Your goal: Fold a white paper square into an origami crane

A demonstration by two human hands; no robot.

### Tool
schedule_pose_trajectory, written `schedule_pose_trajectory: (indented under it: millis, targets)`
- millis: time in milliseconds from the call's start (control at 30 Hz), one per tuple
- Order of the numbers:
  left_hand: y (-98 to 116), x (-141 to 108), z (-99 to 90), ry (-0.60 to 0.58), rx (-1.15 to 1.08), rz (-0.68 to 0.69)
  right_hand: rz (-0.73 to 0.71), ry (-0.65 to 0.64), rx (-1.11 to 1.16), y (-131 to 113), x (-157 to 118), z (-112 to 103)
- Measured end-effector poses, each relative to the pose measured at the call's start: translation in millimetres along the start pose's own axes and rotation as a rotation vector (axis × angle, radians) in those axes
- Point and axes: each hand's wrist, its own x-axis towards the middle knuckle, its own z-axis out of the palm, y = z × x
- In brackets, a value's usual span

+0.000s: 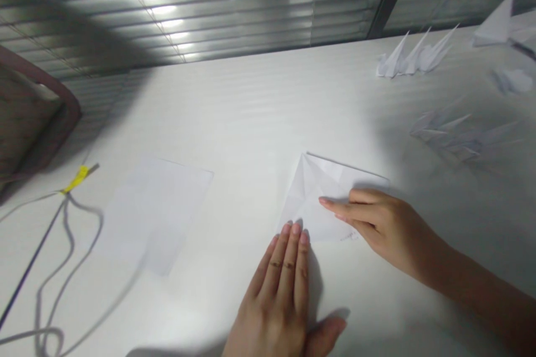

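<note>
A white sheet of paper (312, 217) with crease lines lies on the white table, one upper edge slightly raised. Small faint writing shows near its lower right. My left hand (280, 295) rests flat on the paper's lower left corner, fingers stretched out side by side and thumb apart. Over the right part of the sheet, my right hand (377, 220) touches it with the index finger extended toward the middle and the other fingers partly bent. Nothing shows gripped in either hand.
Another white sheet (154, 212) lies to the left, beside a grey cable (100, 223) with a yellow tag (76, 179). Folded paper cranes (414, 58) stand at the back right, with more blurred folded pieces (460, 131) nearer. A brownish bag-like object (29, 117) stands far left, window blinds (234, 5) behind.
</note>
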Motion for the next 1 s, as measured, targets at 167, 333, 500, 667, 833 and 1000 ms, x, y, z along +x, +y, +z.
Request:
schedule_pose_trajectory:
  millis: [167,333,500,667,833,1000]
  targets:
    - [3,1,-1.6,0.008,-0.014,-0.011,-0.023,0.022,-0.019,0,1,0]
    - [13,8,-4.8,-0.014,0.006,-0.026,-0.034,0.03,-0.038,-1,4,0]
    - [24,15,-5.7,-0.027,0.06,-0.081,-0.034,0.041,-0.056,0,4,1]
    - [29,17,-2.6,-0.002,0.118,-0.132,-0.02,0.041,-0.078,1,4,2]
    - [28,18,1.2,-0.005,0.049,-0.108,-0.024,0.033,-0.079,1,4,3]
    - [31,17,4.6,0.0,-0.005,-0.109,-0.021,0.038,-0.076,1,5,3]
